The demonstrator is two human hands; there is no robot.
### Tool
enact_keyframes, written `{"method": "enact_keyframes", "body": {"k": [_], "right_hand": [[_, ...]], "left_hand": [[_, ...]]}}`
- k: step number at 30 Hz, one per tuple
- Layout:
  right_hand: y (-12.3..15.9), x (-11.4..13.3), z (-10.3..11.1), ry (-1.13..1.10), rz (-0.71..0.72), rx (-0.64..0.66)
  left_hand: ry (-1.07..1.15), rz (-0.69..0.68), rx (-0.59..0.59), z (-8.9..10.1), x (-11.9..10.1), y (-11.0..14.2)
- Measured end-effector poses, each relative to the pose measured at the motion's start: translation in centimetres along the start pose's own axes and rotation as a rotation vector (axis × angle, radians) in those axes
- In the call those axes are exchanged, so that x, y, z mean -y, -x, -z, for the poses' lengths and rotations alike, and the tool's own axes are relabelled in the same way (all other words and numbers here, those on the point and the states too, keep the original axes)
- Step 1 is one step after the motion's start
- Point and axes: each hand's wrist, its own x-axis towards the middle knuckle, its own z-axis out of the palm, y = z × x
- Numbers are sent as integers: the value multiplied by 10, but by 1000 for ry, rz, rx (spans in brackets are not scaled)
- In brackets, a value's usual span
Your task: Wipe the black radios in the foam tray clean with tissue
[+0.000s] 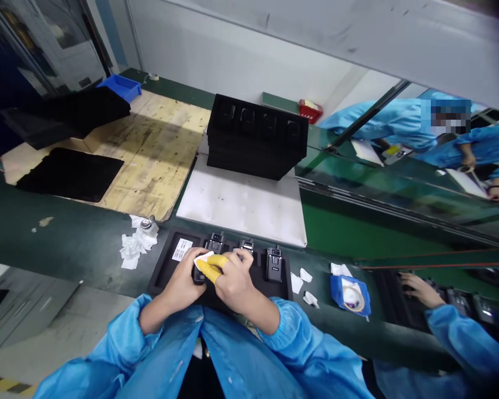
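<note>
My left hand [178, 282] is closed around a small black handheld device [198, 276], held above the front of a black foam tray [162, 271]. Yellow finger covers sit on two fingers of my right hand [235, 280], which presses a folded white wipe [203, 257] against the top of that device. Part of the device is hidden by my fingers. In the tray stand more devices of this kind: one on the right [274, 265] shows fully, and two behind my hands are partly covered. A white label sheet [182, 250] lies at the tray's left.
Crumpled wipes [135, 244] and a metal-topped dispenser [146, 223] lie left of the tray. Beyond it, stacked black foam trays [255, 138] stand on a white board [241, 205]. Rightward are a tape roll in blue wrapping [351, 295] and a co-worker's hand [422, 289].
</note>
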Motion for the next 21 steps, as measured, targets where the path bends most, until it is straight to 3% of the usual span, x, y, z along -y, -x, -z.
{"method": "enact_keyframes", "body": {"k": [7, 11, 17, 21], "right_hand": [[0, 3, 15, 263, 163, -144], [-3, 6, 21, 260, 233, -174], [-3, 6, 25, 291, 185, -214], [-2, 10, 26, 264, 227, -186]], "left_hand": [[6, -77, 22, -4, -10, 2], [7, -117, 29, -3, -12, 2], [-3, -135, 44, -1, -16, 5], [9, -124, 54, -1, -18, 6]]}}
